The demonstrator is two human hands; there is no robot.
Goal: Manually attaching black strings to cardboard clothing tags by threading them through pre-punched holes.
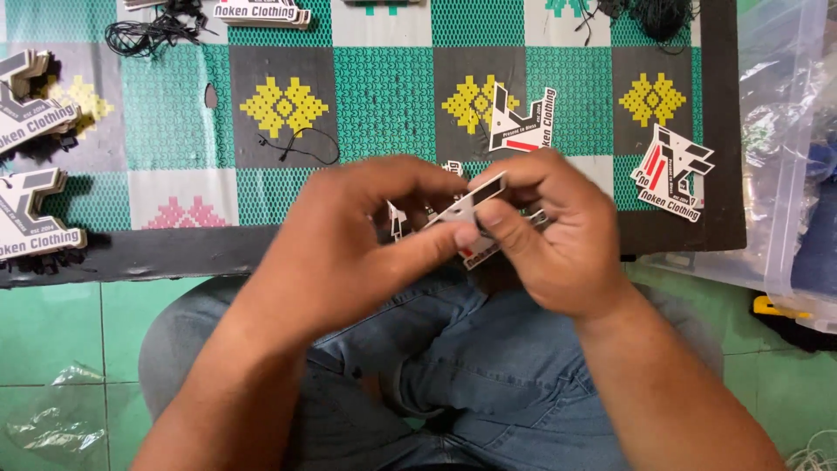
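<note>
Hands meet over the lap: left hand [349, 235] and right hand [549, 235] both pinch, seemingly, one white cardboard tag [471, 208].

A white-and-black die-cut card tag [471, 209], tilted, pinched above the lap.

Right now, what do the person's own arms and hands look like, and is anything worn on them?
Both forearms are bare, no sleeves in view. The left hand and right hand have no gloves, rings, watch or bands visible. Blue jeans cover the legs beneath.
</note>
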